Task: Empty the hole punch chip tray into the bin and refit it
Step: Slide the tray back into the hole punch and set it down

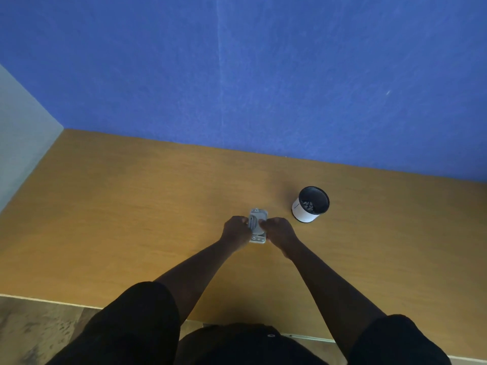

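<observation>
A grey metal hole punch [257, 225] lies on the wooden desk [131, 219] with its underside facing up. My left hand [235, 231] grips its left side and my right hand [279, 233] grips its right side, fingers curled over the edges. Whether the chip tray is on the punch I cannot tell, since my fingers cover part of it. The bin [310, 204], a small round white cup with a dark inside and paper chips at its bottom, stands upright to the right of the punch, a short way beyond my right hand.
A blue partition wall [263, 75] rises along the far edge of the desk. A pale grey panel [23, 133] closes off the left side. The desk's near edge runs just in front of my body, with wood-pattern floor [39, 330] below left.
</observation>
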{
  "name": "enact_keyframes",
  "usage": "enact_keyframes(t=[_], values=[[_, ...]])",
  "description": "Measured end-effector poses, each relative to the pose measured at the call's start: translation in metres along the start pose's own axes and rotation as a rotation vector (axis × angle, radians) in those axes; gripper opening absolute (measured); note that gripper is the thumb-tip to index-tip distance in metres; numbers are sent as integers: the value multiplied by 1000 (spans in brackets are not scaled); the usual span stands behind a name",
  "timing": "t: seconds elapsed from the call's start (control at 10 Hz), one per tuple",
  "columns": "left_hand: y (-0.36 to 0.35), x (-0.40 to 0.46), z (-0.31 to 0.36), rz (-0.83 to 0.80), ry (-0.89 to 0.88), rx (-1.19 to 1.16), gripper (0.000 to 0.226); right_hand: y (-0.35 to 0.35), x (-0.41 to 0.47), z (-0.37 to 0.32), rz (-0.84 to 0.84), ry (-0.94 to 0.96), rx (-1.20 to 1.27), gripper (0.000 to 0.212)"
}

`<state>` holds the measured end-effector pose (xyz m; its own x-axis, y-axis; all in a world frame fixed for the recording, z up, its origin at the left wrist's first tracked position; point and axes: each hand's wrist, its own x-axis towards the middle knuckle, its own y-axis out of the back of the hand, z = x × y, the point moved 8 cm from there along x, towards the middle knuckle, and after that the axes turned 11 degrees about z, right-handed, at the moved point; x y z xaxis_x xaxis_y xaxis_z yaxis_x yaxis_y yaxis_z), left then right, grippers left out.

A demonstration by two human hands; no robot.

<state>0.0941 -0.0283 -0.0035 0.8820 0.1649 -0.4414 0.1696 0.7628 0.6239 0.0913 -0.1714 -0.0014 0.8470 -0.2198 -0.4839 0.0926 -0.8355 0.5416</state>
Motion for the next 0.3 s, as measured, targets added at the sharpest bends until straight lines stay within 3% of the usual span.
enact_keyframes(t=[0.3], values=[[-9,12,-25,-76,28,101,31,-27,6,12,-55,3,-143,39]])
